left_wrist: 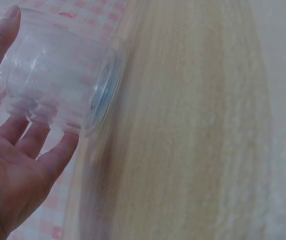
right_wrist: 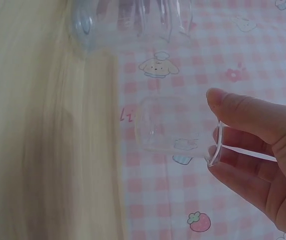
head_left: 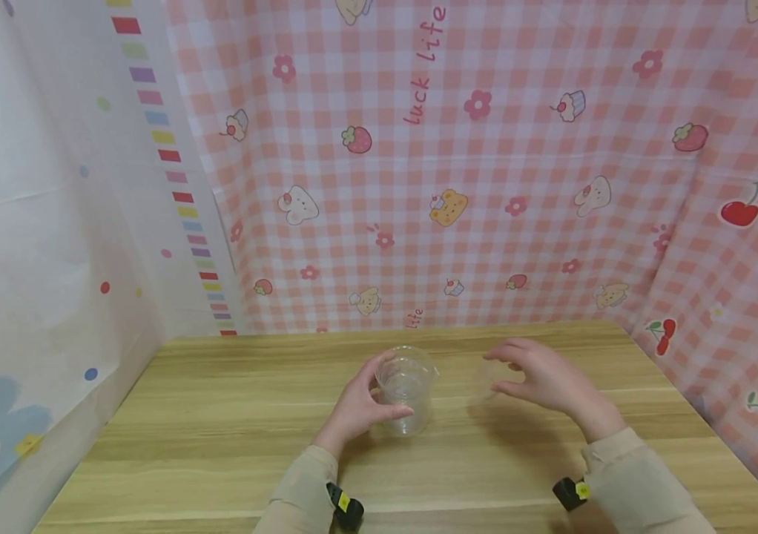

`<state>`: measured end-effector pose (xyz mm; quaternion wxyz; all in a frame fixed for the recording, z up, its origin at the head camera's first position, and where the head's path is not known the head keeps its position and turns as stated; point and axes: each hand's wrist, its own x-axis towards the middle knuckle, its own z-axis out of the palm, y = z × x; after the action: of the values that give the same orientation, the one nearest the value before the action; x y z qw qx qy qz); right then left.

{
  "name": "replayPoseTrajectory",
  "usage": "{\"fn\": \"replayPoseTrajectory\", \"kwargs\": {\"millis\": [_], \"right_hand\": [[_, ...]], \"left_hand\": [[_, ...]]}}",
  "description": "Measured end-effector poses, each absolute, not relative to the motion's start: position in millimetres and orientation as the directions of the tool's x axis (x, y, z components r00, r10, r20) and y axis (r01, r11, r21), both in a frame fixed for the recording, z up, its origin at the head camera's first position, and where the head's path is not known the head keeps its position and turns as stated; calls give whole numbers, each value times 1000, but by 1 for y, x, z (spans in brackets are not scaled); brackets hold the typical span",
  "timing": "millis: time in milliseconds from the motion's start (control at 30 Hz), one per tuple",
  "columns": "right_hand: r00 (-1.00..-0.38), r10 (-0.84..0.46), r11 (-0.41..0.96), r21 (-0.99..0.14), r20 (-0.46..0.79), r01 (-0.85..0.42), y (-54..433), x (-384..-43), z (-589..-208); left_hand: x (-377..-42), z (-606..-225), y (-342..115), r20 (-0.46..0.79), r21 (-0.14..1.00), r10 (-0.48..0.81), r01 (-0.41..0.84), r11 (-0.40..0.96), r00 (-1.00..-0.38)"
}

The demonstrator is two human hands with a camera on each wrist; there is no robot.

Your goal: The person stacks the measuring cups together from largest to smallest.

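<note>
A large clear plastic cup [head_left: 419, 404] stands upright at the middle of the table, with what looks like smaller clear cups nested inside. My left hand [head_left: 355, 408] grips it from the left, thumb on the near side and fingers behind. In the left wrist view the large cup [left_wrist: 67, 75] has its base at the tabletop. To its right, my right hand [head_left: 542, 378] holds a small clear cup [right_wrist: 168, 125] by the rim between thumb and fingers, apart from the large one. That small cup is barely visible in the head view.
The wooden table [head_left: 219, 430] runs back to a pink checked cloth [head_left: 379, 178] hanging behind. A white patterned sheet [head_left: 58, 193] hangs at the left, and more checked cloth with cherries [head_left: 739, 211] at the right. Each wrist carries a small black device [head_left: 348, 512].
</note>
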<state>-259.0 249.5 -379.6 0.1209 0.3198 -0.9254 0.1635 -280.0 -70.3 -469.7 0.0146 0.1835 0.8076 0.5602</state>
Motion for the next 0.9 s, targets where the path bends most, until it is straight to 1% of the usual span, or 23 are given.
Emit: {"fn": "replayPoseTrajectory", "kwargs": {"millis": [567, 900], "right_hand": [[-714, -573, 717, -175, 403, -674, 242, -266, -363], [-693, -591, 701, -162, 413, -695, 236, -269, -353]], "left_hand": [[-281, -471, -70, 186, 906, 314, 287, 312, -931], [-281, -470, -70, 178, 914, 322, 277, 295, -930]]}}
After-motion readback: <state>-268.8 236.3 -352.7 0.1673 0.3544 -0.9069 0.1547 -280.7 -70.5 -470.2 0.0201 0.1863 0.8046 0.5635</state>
